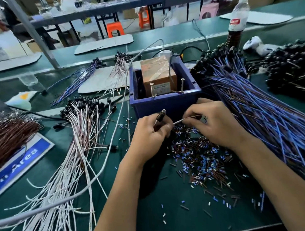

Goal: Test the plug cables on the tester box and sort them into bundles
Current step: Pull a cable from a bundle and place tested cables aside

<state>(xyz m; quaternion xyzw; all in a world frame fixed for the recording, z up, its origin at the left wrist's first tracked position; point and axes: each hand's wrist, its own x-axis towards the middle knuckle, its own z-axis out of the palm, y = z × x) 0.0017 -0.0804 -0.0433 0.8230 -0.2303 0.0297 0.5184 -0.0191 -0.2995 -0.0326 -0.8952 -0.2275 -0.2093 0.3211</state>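
From the head camera, the left hand (149, 131) is gripping a black plug (160, 116) with its fingers curled round it, just in front of the blue bin (165, 100) that is holding the tester box (158, 76); the right hand (213, 123) is pinching that plug's thin cable (186, 118) between its fingertips. Both hands are hovering over the green counter (152, 211), where snipped wire bits (199, 158) are lying scattered; a white-cable bundle (76, 145) is lying to the left and a blue-cable bundle (263, 114) to the right.

Blue-white sign (22, 161), table's left edge: "Area".
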